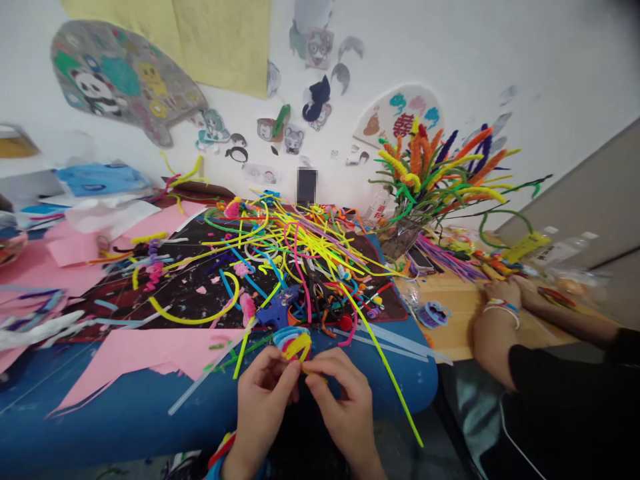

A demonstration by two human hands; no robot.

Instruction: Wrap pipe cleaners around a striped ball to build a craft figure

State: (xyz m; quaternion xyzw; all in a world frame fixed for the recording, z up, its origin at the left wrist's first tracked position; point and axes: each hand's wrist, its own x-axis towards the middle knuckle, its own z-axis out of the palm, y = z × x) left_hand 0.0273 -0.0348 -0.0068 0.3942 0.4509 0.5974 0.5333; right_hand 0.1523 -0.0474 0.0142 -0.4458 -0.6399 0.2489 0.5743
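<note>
Near the table's front edge, both hands meet at a small rainbow-like piece of bent pipe cleaners point(294, 343), with blue, white, pink and yellow bands. My left hand point(267, 387) pinches it from the left between thumb and fingers. From the right, my right hand point(343, 393) pinches its lower yellow end, with fingertips close to those of the left. Just beyond the piece lies a blue glue gun point(278, 308). Black-handled scissors point(320, 293) rest beside it, partly covered by pipe cleaners. The fingers hide the lower part of the piece.
A tangle of yellow pipe cleaners point(310, 237) covers the middle of the table. Pink sheets point(145, 353) lie at left, clear glue sticks point(395, 343) at right. A vase of pipe-cleaner flowers point(405, 233) stands at back right. Another person's hands point(503, 293) work at the wooden table.
</note>
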